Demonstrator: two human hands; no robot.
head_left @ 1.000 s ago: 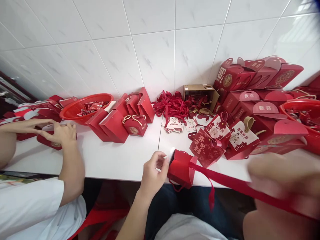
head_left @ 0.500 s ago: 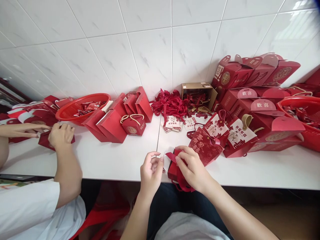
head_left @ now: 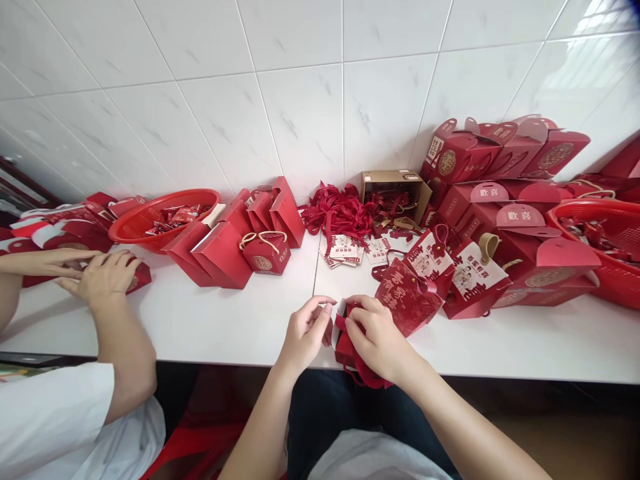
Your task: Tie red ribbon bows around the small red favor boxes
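Note:
A small red gift box (head_left: 345,348) sits at the near edge of the white table (head_left: 215,320), with a red ribbon (head_left: 367,378) hanging from it over the edge. My right hand (head_left: 377,339) rests on top of the box, fingers pinched on the ribbon. My left hand (head_left: 306,331) is at the box's left side, its fingers curled toward the ribbon end and touching it. A patterned red box (head_left: 407,297) leans just right of my hands.
A co-worker in a white shirt sits at left, their hands (head_left: 97,277) on a red box. Red baskets (head_left: 160,217) (head_left: 607,243) stand left and right. Red bags (head_left: 225,250), a ribbon heap (head_left: 340,210), a cardboard box (head_left: 395,187), cards (head_left: 345,250) and stacked red boxes (head_left: 505,213) line the wall.
My right hand, first pulling the ribbon out far to the right, came back onto the box. My left hand closed in on the ribbon. The co-worker's hands shifted on their box.

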